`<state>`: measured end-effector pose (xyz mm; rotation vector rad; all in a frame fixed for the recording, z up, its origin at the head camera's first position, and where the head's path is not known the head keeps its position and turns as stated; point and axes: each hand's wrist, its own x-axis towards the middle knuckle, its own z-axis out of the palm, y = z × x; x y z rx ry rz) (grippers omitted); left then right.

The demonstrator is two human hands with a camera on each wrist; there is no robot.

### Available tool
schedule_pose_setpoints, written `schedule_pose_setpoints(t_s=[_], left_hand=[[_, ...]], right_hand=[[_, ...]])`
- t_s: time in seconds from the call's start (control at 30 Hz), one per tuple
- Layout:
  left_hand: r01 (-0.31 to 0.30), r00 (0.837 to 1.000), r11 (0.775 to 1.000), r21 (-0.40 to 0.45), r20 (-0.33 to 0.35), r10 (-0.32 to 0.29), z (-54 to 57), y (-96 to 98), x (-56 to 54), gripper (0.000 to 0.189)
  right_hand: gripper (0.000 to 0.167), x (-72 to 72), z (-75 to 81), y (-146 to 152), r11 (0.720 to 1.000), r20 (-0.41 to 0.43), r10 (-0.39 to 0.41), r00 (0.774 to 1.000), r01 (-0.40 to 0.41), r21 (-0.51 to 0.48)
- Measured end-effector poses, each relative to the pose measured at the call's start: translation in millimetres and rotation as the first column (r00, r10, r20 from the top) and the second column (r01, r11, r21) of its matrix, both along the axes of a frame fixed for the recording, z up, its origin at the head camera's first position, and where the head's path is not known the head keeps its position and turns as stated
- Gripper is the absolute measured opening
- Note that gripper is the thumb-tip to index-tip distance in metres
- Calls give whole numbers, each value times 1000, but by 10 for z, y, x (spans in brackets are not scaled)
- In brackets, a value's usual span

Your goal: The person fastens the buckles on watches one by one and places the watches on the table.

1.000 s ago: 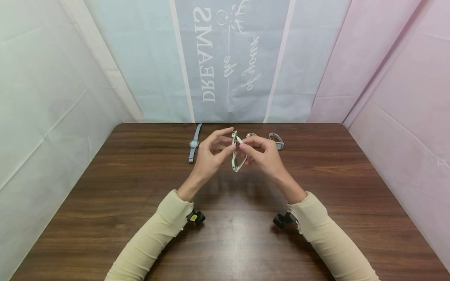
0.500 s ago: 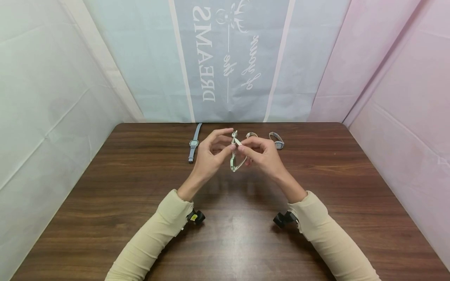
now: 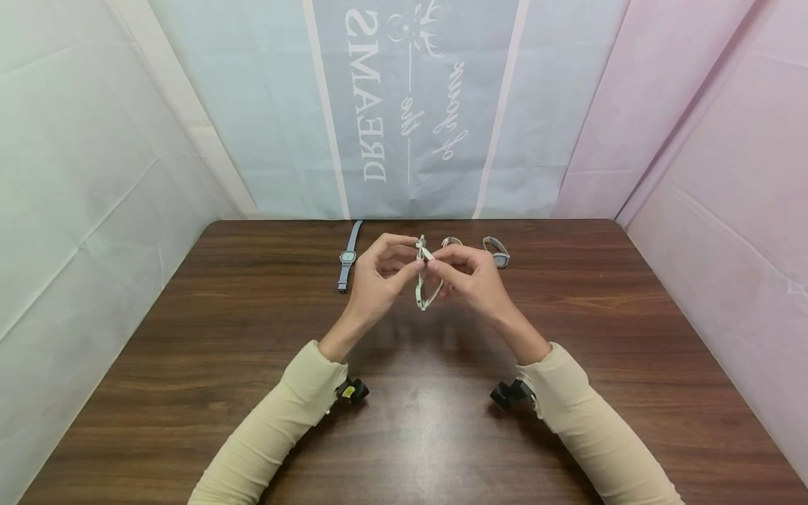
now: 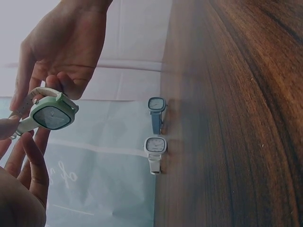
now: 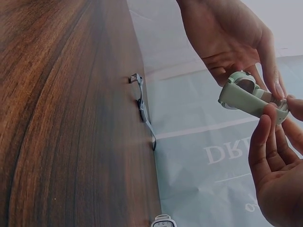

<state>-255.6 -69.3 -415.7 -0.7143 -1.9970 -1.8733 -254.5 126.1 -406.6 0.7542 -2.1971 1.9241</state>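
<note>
Well, in the head view we are seeing the left hand point(image 3: 372, 275) and the right hand point(image 3: 472, 278) pinching a pale green watch point(image 3: 419, 294) between them, above the table point(image 3: 404, 435); their fingers are hiding parts of the strap, so we are not making out whether its ends are meeting. The right hand is partly covering a white watch point(image 3: 452, 242), while a laid-out blue watch point(image 3: 348, 258) and a looped blue watch point(image 3: 501, 260) are lying on either side. In the left wrist view, the left edge is cutting off the left hand, and we are finding the dial too dim to read. In the right wrist view, the right edge is cropping the right hand, the bottom edge is cutting through the white watch, and the laid-out blue watch is showing nearly edge-on.
</note>
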Motion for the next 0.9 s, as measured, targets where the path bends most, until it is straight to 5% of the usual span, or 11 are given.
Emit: schedule_pose_setpoints(t_s=[0.9], left_hand=[[20,997,999,-39,-72,-23,-11,-32,-16,39]], right_hand=[[13,5,-26,-2,996,-50,-33,998,29,-85]])
